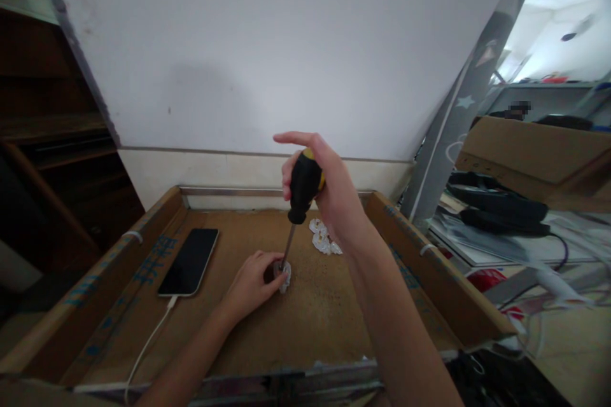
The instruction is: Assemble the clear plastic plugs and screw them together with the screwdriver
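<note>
While a clear piece (286, 278) sits in the cardboard tray (324, 327), pinched in the left hand's grip (252, 278) at a screwdriver's tip, the right hand's grip (333, 183) encloses the screwdriver (298, 208); a phone (189, 262) and more clear pieces (323, 242) lie inside.

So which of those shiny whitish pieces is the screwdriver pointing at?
The single piece held by the left hand, under the screwdriver; the other pieces lie clustered farther back.
</note>
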`<state>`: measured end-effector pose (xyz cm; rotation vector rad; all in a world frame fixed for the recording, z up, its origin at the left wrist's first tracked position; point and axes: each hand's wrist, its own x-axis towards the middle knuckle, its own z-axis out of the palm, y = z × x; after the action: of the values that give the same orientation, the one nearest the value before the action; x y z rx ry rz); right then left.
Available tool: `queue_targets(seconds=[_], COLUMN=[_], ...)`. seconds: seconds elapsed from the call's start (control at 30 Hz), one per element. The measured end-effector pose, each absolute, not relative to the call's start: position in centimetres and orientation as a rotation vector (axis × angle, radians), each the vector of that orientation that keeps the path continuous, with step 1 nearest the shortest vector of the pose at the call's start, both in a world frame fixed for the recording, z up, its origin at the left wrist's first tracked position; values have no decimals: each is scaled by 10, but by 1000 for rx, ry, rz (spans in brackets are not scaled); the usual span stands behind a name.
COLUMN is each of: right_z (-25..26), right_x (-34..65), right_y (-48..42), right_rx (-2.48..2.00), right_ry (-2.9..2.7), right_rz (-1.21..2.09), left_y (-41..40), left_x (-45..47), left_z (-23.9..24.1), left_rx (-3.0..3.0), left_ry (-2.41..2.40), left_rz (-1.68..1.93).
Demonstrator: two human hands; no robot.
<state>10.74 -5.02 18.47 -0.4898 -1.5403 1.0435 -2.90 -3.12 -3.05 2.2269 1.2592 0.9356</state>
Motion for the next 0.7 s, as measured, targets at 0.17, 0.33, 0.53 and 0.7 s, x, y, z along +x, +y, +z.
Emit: queue_targets(seconds=[0.17, 0.33, 0.53, 0.7], right_z=[183, 182, 185, 184], right_x=[106, 106, 110, 102], right_y=[-52, -50, -53, -55], right_rx=[-480, -493, -494, -465], right_ry=[-1501, -1428, -1580, -1445], right_rz=[933, 1024, 970, 1066], left_y=[-30, -29, -30, -29], left_x=[-29, -29, -29, -28], left_z=[-31, -33, -30, -34], left_rx=[2228, 2227, 2232, 2199], left_ry=[1250, 1258, 1192, 1207], left_rz=[951, 949, 976, 942])
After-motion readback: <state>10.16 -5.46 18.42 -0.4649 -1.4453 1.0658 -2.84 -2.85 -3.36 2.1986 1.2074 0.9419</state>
